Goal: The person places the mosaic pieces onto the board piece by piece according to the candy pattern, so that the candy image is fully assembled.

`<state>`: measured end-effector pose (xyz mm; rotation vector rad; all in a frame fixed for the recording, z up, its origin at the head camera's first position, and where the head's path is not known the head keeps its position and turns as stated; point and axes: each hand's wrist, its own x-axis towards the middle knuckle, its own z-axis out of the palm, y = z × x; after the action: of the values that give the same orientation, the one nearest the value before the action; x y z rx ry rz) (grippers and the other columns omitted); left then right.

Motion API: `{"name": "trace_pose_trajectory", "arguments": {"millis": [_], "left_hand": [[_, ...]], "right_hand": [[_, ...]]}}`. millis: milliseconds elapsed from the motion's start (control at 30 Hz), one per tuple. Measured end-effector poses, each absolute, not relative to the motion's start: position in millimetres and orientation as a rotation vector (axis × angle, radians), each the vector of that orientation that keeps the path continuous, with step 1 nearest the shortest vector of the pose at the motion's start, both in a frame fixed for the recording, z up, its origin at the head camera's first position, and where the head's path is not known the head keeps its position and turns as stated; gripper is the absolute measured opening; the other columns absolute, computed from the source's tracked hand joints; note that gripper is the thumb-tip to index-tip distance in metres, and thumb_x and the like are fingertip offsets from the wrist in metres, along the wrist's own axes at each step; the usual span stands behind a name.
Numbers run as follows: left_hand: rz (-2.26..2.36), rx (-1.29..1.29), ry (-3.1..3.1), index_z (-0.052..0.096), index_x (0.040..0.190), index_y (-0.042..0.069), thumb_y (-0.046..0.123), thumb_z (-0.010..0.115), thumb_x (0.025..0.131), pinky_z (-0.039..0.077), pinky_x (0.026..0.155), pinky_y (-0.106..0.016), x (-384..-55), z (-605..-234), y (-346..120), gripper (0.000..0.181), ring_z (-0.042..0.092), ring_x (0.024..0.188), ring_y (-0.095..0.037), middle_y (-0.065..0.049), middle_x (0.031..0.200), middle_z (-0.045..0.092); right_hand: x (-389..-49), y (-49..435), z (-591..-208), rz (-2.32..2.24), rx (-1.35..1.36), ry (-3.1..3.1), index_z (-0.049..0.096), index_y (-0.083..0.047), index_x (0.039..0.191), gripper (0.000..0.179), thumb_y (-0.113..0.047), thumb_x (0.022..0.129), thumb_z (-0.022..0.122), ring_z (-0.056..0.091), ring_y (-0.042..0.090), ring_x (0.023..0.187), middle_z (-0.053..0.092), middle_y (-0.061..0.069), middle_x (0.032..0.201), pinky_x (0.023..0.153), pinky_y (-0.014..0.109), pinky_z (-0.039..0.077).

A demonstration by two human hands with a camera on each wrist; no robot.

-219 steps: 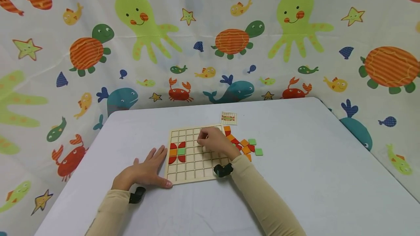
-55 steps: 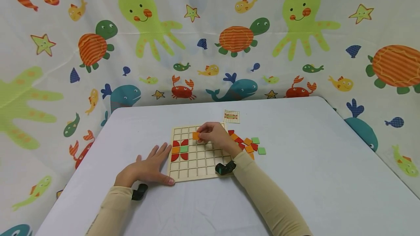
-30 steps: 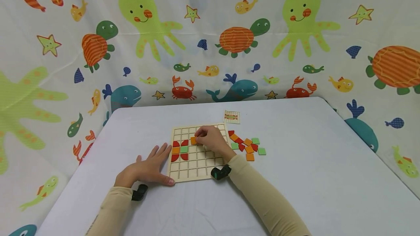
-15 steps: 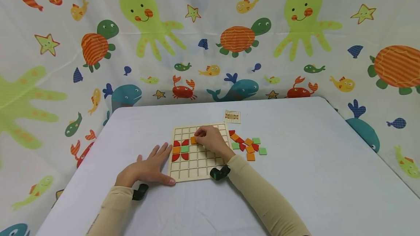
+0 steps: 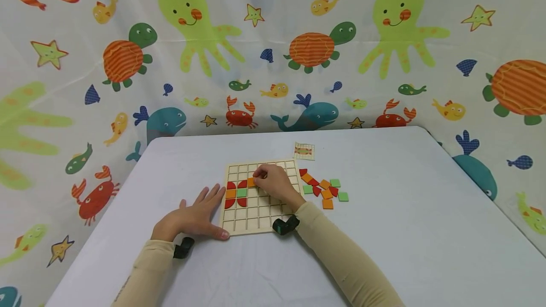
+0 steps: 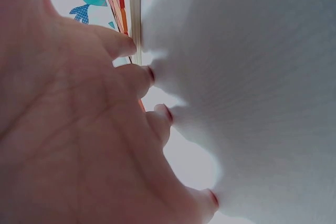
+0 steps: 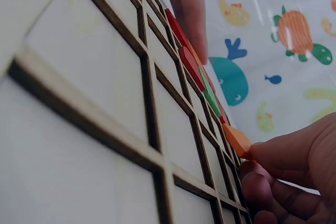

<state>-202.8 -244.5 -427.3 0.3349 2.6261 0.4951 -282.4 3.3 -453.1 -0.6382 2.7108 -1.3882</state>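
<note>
- Right hand (image 5: 276,185) pinches an orange tile (image 7: 239,141) over the board (image 5: 264,212); left hand (image 5: 194,219) spreads wide at the board's left edge.
- Square, without a long axis, the orange tile lies left of the right hand, its nearer hand, and just right of a red tile (image 5: 242,184).
- Loose tiles (image 5: 326,194) lie farther right on the tabletop (image 5: 426,231).
- Left sleeve (image 5: 145,264): marking too small to read.

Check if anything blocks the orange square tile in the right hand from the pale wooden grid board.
Nothing visible does: the right hand pinches the orange tile at the board; the nearest red quarter-circle tile lies beside it, not beneath.
</note>
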Motion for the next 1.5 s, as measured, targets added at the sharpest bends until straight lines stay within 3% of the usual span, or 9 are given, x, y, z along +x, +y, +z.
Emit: {"name": "trace_pose_trajectory", "arguments": {"millis": [767, 1500], "left_hand": [[0.492, 0.344, 2.63, 0.018, 0.172, 0.006, 0.065, 0.09, 0.073, -0.001, 0.11, -0.089, -203.8, -425.7, -243.9, 0.135, -0.001, 0.161, -0.05, -0.023, 0.177, 0.008], [0.505, 0.34, 2.624, 0.017, 0.171, 0.005, 0.062, 0.091, 0.073, -0.002, 0.109, -0.09, -202.3, -423.5, -244.6, 0.136, -0.001, 0.16, -0.051, -0.024, 0.177, 0.008]], "right_hand": [[-280.6, 2.8, -454.7, -1.315, -0.666, 2.787, 0.077, -0.006, 0.101, 0.005, -0.007, 0.1, 0.073, 0.059, 0.016, 0.082, 0.069, 0.001, 0.091, 0.077, 0.029, 0.051], [-282.5, -0.8, -457.2, -1.257, -0.628, 2.814, 0.083, -0.005, 0.106, 0.012, -0.008, 0.102, 0.072, 0.062, 0.019, 0.092, 0.072, 0.005, 0.102, 0.085, 0.033, 0.054]]}}
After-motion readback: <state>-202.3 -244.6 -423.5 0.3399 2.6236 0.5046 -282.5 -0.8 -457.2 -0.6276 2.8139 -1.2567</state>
